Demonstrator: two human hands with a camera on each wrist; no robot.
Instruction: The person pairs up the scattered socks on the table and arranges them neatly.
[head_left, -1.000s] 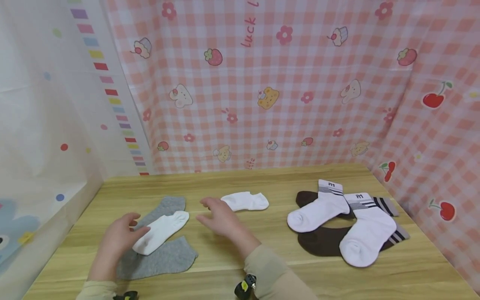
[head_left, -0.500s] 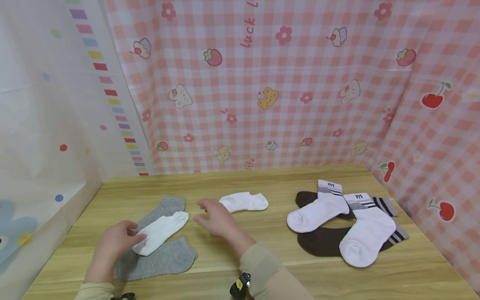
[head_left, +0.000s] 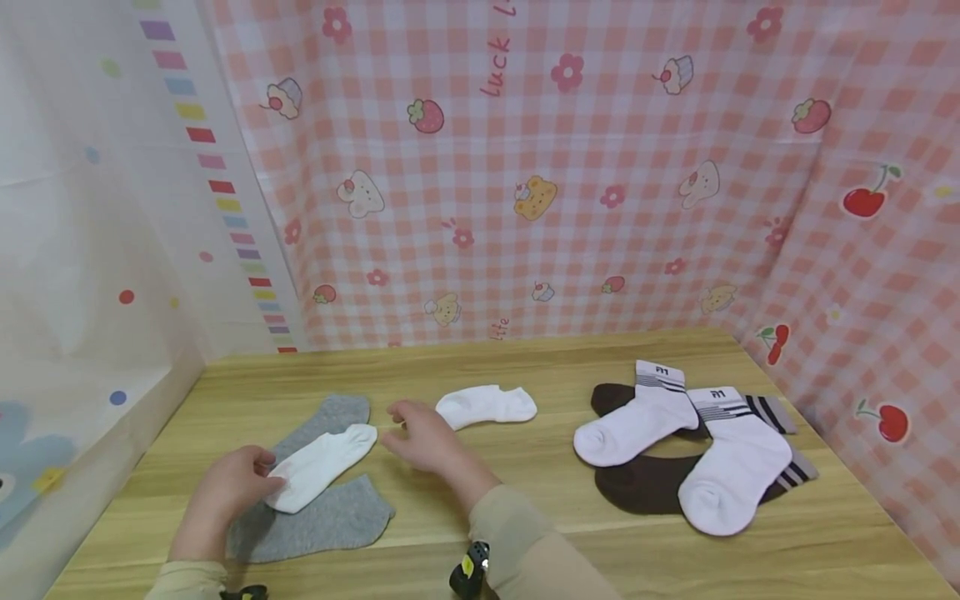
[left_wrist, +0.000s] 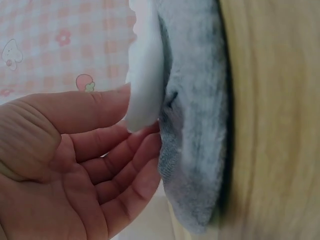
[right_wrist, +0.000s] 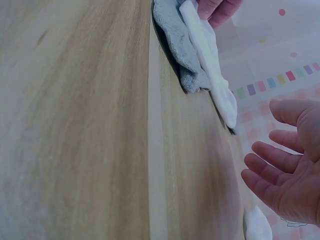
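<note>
In the head view a white ankle sock [head_left: 318, 471] lies slantwise across two grey ankle socks [head_left: 330, 525]. My left hand [head_left: 231, 490] is at its lower left end. Seen from the left wrist, the thumb lies on the end of the white sock [left_wrist: 147, 80] and the fingers are under it, pinching it just above a grey sock [left_wrist: 197, 100]. My right hand [head_left: 426, 437] hovers past the sock's other end, fingers loosely bent and holding nothing. Behind that hand, a second white ankle sock [head_left: 491, 405] lies flat.
On the right, two white crew socks with striped cuffs [head_left: 731, 475] lie over two dark brown socks [head_left: 641, 485]. The wooden table [head_left: 525, 533] ends at a pink checked cloth [head_left: 480, 250] behind and hanging cloths at both sides.
My left hand has lowered slightly onto the end of the white sock and now pinches it. My right hand has drifted a little left, toward that sock's other end.
</note>
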